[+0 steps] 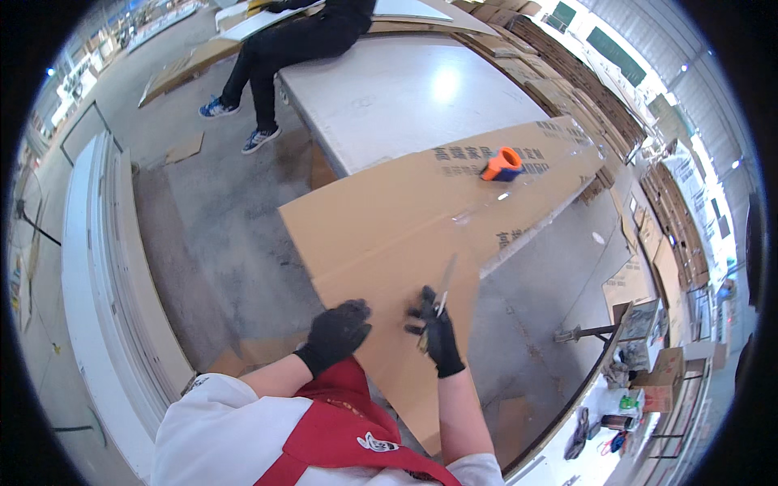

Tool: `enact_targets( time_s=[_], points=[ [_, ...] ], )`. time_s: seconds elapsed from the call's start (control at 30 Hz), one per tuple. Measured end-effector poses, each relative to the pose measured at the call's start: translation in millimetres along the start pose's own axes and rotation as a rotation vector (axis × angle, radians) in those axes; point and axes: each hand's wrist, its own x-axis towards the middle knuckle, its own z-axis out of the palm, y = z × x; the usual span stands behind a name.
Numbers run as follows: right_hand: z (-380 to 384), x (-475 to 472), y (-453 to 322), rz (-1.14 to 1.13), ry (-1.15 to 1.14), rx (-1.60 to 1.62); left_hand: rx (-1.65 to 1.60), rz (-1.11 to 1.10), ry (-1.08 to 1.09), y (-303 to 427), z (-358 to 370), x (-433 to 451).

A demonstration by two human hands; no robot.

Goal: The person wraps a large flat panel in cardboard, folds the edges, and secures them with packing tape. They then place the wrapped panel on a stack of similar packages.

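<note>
A long cardboard sheet (377, 243), printed with dark writing, lies before me and partly over a pale-topped table. My left hand (337, 334), in a black glove, is at the sheet's left edge with its fingers curled; nothing shows in it. My right hand (434, 331), also gloved, holds a thin-bladed knife (447, 282) over the cardboard, its blade pointing away from me. Both hands are slightly blurred. Farther up the sheet stands an orange and dark blue tape dispenser (503, 164), near strips of clear tape.
A person in dark clothes (304, 51) sits at the far left corner of the pale table (425, 91). Long white panels (100, 291) stand at left. Cardboard stacks (583, 103) line the far right. A bench (583, 419) with small items is at lower right.
</note>
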Motion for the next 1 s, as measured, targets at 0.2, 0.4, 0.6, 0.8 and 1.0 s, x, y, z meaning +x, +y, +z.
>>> enact_targets(
  time_s=[0.2,0.4,0.6,0.8,1.0],
  points=[
    [38.6,25.9,-23.3,-0.096,0.287,-0.558,-0.677,-0.325,0.023,-37.9,-12.2,-70.4],
    [36.8,22.0,-33.7,-0.001,0.254,-0.580,-0.972,-0.253,-0.383,-38.1,23.2,-73.6],
    [44.9,21.9,-53.1,0.055,0.281,-0.816,-0.978,-0.800,-0.431,-25.4,-0.4,-50.7],
    [43.5,25.8,-67.0,0.027,0.197,-0.958,-1.207,-0.920,-0.196,-18.9,-25.8,-38.5],
    [38.0,30.6,-64.7,0.033,0.192,-0.962,-0.993,-0.889,0.258,-17.2,-31.7,-25.0]
  ],
)
